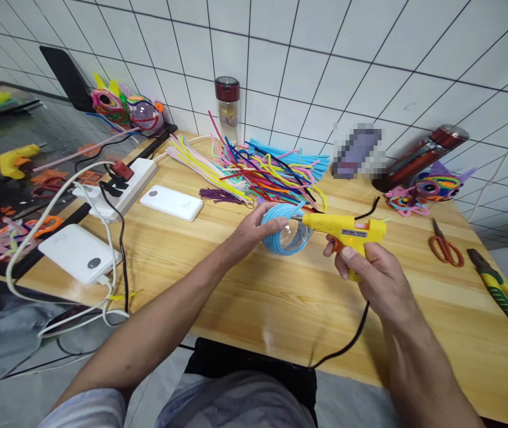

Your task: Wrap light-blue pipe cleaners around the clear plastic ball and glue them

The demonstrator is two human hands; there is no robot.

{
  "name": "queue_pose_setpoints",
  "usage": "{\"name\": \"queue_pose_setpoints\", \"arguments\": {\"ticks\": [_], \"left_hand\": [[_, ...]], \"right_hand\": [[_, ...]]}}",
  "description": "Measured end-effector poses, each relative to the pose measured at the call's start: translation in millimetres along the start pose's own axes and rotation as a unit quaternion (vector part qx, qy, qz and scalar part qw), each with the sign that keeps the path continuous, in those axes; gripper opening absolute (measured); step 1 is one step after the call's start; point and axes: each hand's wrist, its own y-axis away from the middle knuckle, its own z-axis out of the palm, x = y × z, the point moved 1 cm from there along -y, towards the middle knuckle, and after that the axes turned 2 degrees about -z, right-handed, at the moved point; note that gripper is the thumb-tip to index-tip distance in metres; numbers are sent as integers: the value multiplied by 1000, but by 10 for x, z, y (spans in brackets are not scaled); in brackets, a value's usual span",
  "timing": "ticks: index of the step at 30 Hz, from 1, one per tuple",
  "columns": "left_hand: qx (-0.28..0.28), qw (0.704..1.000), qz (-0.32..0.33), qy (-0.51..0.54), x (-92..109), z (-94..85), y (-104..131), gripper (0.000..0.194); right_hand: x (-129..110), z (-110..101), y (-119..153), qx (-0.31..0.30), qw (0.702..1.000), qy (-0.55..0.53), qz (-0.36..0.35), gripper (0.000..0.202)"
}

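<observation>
A clear ball wrapped in light blue pipe cleaners [274, 236] is held by my left hand [257, 233], with the thumb across its top and the other fingers behind it. My right hand [372, 273] grips a yellow glue gun [340, 227], one finger at its orange trigger. The nozzle points left and meets or nearly meets the blue windings beside my left thumb. A black cord hangs from the gun's handle. Behind the ball lies a heap of colourful pipe cleaners [271, 175].
White power banks [171, 203] and a power strip [124, 187] with looping cables lie left. A glass bottle [227, 110] and a tilted red flask [423, 157] are by the wall. Scissors [446, 248] and green-yellow pliers [503, 294] lie right. Another glue gun [13, 161] is far left.
</observation>
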Motion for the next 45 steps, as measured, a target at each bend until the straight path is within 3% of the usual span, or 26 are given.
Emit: {"name": "queue_pose_setpoints", "arguments": {"ticks": [15, 45], "left_hand": [[14, 1000, 16, -19, 20, 4, 16, 64], [8, 1000, 10, 7, 20, 10, 15, 71]], "right_hand": [[16, -4, -2, 6, 1000, -18, 4, 33], [27, 14, -4, -9, 999, -36, 3, 31]]}}
